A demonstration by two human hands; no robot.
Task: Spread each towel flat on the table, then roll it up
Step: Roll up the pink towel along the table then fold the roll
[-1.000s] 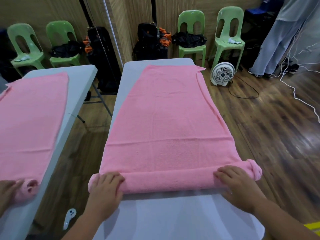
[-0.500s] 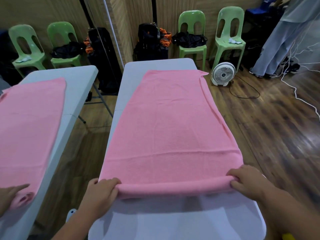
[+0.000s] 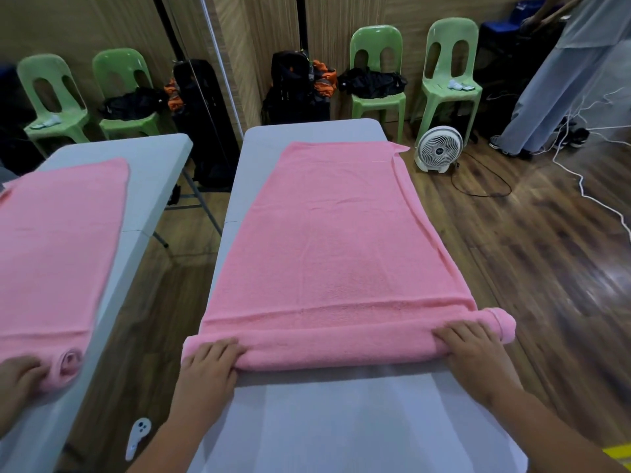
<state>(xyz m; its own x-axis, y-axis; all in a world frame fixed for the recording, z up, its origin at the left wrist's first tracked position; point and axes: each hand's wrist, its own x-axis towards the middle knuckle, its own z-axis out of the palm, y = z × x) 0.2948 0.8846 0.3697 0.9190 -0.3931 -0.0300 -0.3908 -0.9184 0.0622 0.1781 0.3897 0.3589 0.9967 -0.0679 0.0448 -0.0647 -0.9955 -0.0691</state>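
Note:
A pink towel (image 3: pixel 334 240) lies spread lengthwise on the grey table (image 3: pixel 341 425). Its near end is wound into a roll (image 3: pixel 341 348) lying across the table. My left hand (image 3: pixel 205 373) presses on the roll's left end, fingers laid over the top. My right hand (image 3: pixel 478 356) presses the same way near the right end. The roll's tip (image 3: pixel 503 324) sticks out past the right hand and over the table's edge. The towel's right side hangs slightly off the table.
A wall mirror on the left reflects the table, the towel (image 3: pixel 61 240) and a hand. A white floor fan (image 3: pixel 438 148), green chairs (image 3: pixel 450 73) with bags, loose cables (image 3: pixel 587 192) and a standing person (image 3: pixel 553 90) are at the back right. A small white device (image 3: pixel 138 435) lies on the floor.
Half a second ago both hands gripped the roll's ends, drawn back toward me. Now they lie on top and have pushed it forward. The roll is thicker; the towel's far edge has come nearer.

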